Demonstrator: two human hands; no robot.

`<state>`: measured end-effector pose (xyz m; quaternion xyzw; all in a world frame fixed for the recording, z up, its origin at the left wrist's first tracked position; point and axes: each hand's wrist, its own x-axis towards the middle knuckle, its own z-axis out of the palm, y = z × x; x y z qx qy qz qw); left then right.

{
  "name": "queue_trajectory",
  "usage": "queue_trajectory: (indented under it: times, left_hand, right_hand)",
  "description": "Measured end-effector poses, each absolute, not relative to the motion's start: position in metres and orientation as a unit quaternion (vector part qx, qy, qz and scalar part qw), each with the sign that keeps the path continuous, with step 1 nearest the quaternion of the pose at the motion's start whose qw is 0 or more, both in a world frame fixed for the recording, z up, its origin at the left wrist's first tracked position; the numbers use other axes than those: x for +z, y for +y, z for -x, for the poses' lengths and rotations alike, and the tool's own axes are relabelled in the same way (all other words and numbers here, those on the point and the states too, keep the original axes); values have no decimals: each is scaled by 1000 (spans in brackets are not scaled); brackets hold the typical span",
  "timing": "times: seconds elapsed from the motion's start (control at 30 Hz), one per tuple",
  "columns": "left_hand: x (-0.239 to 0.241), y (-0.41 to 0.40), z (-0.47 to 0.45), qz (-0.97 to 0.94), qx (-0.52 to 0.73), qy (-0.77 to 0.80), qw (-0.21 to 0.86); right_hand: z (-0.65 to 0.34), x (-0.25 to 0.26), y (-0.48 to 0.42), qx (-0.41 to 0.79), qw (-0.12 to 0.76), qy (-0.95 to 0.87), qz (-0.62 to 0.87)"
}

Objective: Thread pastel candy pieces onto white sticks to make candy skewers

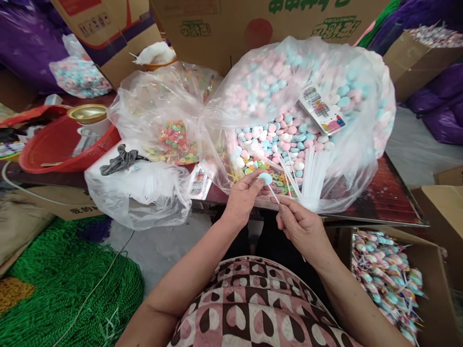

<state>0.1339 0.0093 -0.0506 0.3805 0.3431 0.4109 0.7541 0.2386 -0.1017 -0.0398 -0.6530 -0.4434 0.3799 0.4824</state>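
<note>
Between the fingers of my left hand [245,196] is a round pale blue candy [265,179]. My right hand [301,224] pinches a thin white stick [274,193] whose upper end meets the candy; whether it is pushed in, I cannot tell. Just beyond my hands lies an open clear plastic bag [356,180] of pink, blue and white candies [285,132]. Small coloured rings [280,181] show near its front, beside a bundle of white sticks [314,173]. A printed card [321,110] rests on the bag.
Left of my hands are a bag of colourful rings [173,137], a bag of white pieces [144,185] and a red basket [68,147]. A box [432,270] of wrapped candies stands low at the right. Green cord [83,274] is heaped at lower left. Cardboard boxes [231,43] stand behind.
</note>
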Motion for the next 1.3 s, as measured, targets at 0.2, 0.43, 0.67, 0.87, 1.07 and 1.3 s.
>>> queue_trajectory:
  times: [0.2,0.43,0.67,0.87,1.07,1.3]
  left_hand:
    - [-52,6,-134,-403,402,355,742]
    - [-47,3,-132,-433,410,361,717]
    - [-48,2,-132,-447,417,361,705]
    - [-43,-1,-134,-442,424,372,697]
    - [-49,-4,-136,-436,423,361,707]
    - [-50,-6,-138,-432,421,359,712]
  right_hand:
    - [-239,-40,-102,483,535,-361,592]
    - [-240,-39,-98,570,583,-259,518]
    - [-240,-39,-102,603,591,-244,476]
    - [-241,-29,-103,615,625,-208,434]
    - [-258,-20,-90,487,684,-248,483]
    - [-267,-26,-82,446,695,-256,504]
